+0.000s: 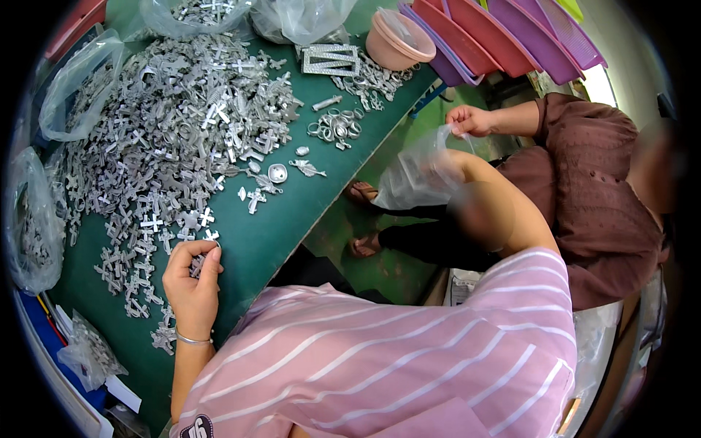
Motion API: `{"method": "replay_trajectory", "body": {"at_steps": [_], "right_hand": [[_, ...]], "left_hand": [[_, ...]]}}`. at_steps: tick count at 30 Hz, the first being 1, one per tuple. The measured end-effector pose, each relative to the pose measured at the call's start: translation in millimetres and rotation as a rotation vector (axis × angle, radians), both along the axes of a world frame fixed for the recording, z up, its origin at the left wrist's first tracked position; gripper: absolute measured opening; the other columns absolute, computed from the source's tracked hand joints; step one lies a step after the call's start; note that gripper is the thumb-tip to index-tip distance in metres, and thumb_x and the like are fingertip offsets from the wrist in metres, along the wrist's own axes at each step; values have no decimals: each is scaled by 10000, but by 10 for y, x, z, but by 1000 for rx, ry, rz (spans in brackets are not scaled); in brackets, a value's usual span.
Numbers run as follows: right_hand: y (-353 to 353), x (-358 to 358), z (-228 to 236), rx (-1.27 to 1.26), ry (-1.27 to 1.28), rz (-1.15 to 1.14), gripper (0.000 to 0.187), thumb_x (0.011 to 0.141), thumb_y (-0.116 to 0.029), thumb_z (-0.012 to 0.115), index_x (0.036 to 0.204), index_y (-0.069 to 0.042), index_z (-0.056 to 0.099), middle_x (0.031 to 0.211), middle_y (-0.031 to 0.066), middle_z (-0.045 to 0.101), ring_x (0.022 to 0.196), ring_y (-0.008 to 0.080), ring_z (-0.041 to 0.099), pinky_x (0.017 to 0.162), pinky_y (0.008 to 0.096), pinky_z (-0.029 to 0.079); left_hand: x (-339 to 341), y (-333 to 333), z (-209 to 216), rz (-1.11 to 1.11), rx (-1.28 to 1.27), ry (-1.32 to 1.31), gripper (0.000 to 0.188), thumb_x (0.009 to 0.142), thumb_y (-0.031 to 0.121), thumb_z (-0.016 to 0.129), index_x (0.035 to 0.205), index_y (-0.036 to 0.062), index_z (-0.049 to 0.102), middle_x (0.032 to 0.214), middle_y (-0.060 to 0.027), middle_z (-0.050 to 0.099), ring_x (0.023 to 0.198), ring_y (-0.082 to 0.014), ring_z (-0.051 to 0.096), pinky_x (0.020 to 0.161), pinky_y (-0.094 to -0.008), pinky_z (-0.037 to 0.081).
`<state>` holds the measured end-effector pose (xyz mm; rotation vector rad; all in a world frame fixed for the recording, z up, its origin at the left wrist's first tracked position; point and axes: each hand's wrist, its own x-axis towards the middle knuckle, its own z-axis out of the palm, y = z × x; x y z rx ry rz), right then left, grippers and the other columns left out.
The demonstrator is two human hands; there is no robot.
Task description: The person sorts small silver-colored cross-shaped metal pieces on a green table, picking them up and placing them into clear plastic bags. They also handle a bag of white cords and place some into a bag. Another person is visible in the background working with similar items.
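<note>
A large heap of small silver-grey metal cross charms (182, 109) covers much of the green table (255, 255). At its near edge my left hand (191, 285), with a bangle on the wrist, is curled with thumb and forefinger close together. Small grey metal charms (197, 264) show inside the curl. My right arm reaches out to the right, and my right hand (447, 169) is at a clear plastic bag (415, 179). Its fingers are blurred and partly hidden by the plastic. Another person's hand (469, 120) grips the top of that bag.
Metal rings (336, 128), a rectangular metal frame piece (331, 60) and a pink tub (398, 40) lie towards the table's right side. Stacked coloured trays (504, 33) stand beyond. Plastic bags (35, 226) line the left. A person in brown (591, 168) sits at the right.
</note>
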<state>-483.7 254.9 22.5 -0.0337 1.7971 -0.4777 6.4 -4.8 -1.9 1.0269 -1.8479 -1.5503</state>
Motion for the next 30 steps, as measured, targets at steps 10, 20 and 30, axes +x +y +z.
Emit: {"method": "replay_trajectory", "body": {"at_steps": [10, 20, 30], "right_hand": [[-1587, 771, 1085, -309, 1192, 790, 364, 722, -112, 595, 1070, -7, 612, 944, 221, 642, 837, 347, 650, 764, 407, 505], [-2901, 206, 271, -243, 1195, 1207, 682, 682, -59, 595, 1344, -101, 438, 1380, 192, 422, 1268, 336, 419, 1037, 395, 380], [-2846, 430, 408, -163, 1364, 1208, 701, 620, -122, 664, 1281, -50, 441, 1303, 198, 468, 1242, 370, 407, 991, 497, 344]], "left_hand": [[-8, 24, 47, 48, -29, -4, 49, 806, -3, 659, 848, -16, 638, 781, -67, 585, 574, -113, 567, 530, -230, 438], [6, -14, 91, 11, -19, 32, 50, 802, -2, 662, 842, -18, 636, 803, -88, 610, 582, -130, 585, 546, -237, 455], [6, -16, 92, -5, -25, 22, 60, 795, -14, 662, 847, -19, 635, 794, -95, 608, 584, -139, 587, 545, -244, 457]]}}
